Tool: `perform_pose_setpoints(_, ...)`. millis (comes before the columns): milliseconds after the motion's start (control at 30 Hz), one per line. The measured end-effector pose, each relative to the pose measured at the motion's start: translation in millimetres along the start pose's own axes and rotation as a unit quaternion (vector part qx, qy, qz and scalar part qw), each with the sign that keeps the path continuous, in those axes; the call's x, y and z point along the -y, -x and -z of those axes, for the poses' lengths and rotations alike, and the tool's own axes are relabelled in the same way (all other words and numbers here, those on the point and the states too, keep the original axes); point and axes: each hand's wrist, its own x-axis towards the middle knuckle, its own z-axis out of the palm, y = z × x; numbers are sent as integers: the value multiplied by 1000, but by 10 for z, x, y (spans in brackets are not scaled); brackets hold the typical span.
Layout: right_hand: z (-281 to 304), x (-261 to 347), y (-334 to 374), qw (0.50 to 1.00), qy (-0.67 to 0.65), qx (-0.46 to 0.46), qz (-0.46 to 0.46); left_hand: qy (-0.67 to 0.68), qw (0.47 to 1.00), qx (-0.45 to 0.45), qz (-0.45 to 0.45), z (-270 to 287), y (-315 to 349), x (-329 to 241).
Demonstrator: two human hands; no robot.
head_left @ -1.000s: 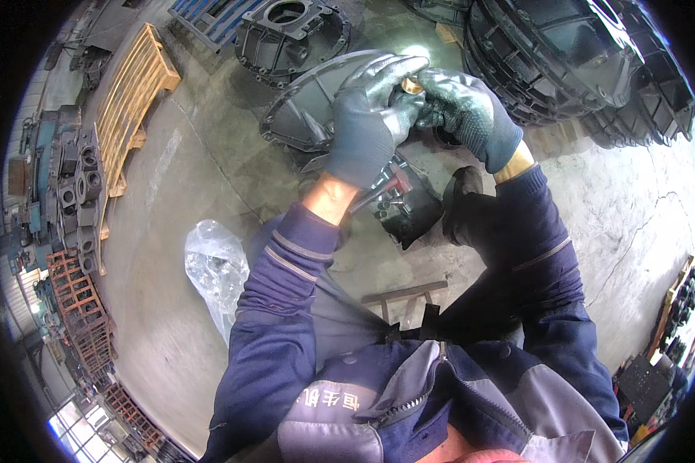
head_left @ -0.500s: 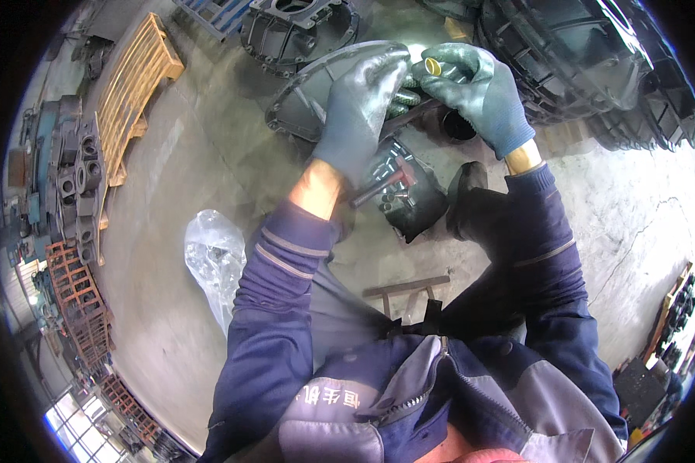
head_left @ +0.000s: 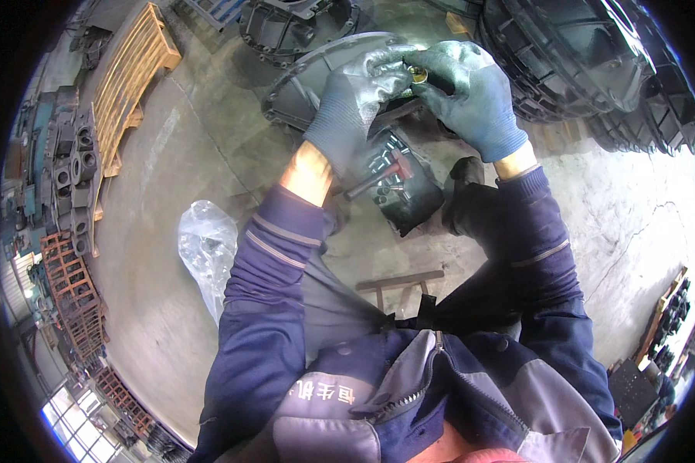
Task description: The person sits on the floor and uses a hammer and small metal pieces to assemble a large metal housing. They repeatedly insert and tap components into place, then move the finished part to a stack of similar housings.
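Item 1: small brass-col. ring (head_left: 418, 76), pinched in grip of R hand (head_left: 471, 89), thumb one side, fingers other; held up at far side, slightly right of ctr. Item 2: L hand (head_left: 363, 85), gloved like R, fingers bent, tips beside ring; whether its grip presses on it, we can't tell. Change noted: half a sec. ago L hand stood off from ring; gap has narrowed, so ring now sits btw. both hands, where, we judge, two-handed handling is possible. Same as before: red-headed hammer (head_left: 398, 164) lying across dk. holder (head_left: 415, 214) w/ metal sockets (head_left: 394, 145), nearer than hands; clear plastic bag (head_left: 206, 243) on floor (head_left: 150, 262), left; lge. dk. casting (head_left: 297, 83), left of and beyond L hand.
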Motion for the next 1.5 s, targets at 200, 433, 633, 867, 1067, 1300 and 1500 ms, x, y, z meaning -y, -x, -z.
perform_pose_setpoints(200, -1, -57, 33, 999, 23, -17, 32, -66, 997, -35, 27, -62, 22, -25)
perform_pose_setpoints(433, 4, -46, 85, 999, 29, 13, 31, -136, 990, 7, -22, 58, -106, 89)
perform_pose_setpoints(633, -24, -55, 91, 998, 33, -12, 53, -178, 983, 23, -39, 113, -111, 131)
perform_pose_setpoints(867, -13, -47, 116, 998, 39, 23, 40, -138, 990, 14, -11, 87, -115, 152)
perform_pose_setpoints(1067, -123, -303, 265, 999, 33, 8, 20, -318, 943, 35, -87, 247, -327, 193)
perform_pose_setpoints(1300, -427, -1168, 1047, 964, 38, 136, -224, -745, 665, -44, -27, 1037, -954, -11)
perform_pose_setpoints(1500, -1119, -1849, 1663, 910, -14, 188, -369, -739, 672, 12, 46, 1395, -1228, 139)
